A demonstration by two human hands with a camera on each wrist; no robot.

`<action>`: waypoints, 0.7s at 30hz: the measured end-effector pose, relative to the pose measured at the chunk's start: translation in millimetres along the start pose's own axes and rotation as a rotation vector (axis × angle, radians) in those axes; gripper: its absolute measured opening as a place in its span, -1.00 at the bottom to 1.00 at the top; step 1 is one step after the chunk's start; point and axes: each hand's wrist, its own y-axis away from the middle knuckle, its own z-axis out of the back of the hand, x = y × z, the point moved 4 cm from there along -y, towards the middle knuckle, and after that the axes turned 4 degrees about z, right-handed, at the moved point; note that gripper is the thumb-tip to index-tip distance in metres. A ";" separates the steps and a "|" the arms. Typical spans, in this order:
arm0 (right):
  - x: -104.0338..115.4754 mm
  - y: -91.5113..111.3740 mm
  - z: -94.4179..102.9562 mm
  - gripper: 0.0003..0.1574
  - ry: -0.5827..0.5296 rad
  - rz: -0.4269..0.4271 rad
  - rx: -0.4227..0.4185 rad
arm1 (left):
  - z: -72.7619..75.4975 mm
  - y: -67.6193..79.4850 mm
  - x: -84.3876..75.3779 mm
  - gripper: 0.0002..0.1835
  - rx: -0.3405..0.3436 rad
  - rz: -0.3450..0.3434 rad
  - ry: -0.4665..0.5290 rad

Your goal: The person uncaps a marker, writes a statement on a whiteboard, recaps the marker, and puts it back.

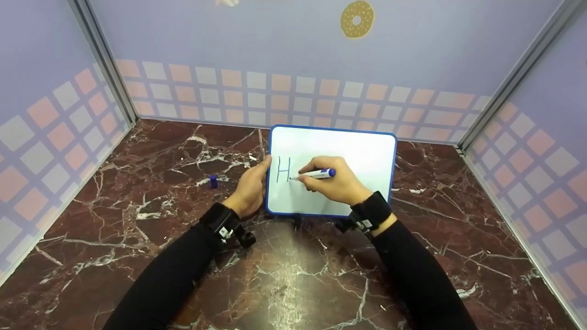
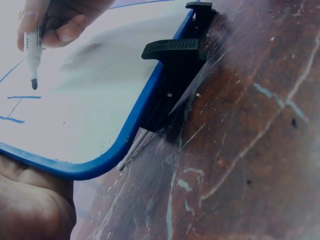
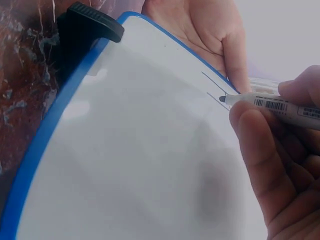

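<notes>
Marker [image 1: 317, 174] in R hand [image 1: 339, 181] pinch, whiteboard [image 1: 367, 156] by edge in L hand [image 1: 249, 189] grip; prob. best to match H [image 1: 284, 171] ht. w/ light, even strokes.

head view: high, forward-down | wrist views: close, inward | shared: whiteboard [image 1: 330, 144]

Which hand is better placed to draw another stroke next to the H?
The right hand, most likely: it grips the marker, tip close beside the H on the whiteboard. The left hand is against the whiteboard's left edge with no pen visible in it, so it seems better suited to steadying.
</notes>
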 end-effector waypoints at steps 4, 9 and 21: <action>0.3 0.2 6.2 -0.93 -0.005 0.024 -0.023 | 0.5 0.3 0.3 -0.40 0.000 -0.005 0.002; 0.7 -0.1 11.7 -0.93 0.003 0.052 -0.048 | 1.2 0.3 0.4 -0.42 -0.010 -0.010 -0.002; -0.1 -0.9 15.1 -0.91 0.035 0.033 -0.077 | 0.9 1.0 0.3 -0.40 -0.021 0.006 0.000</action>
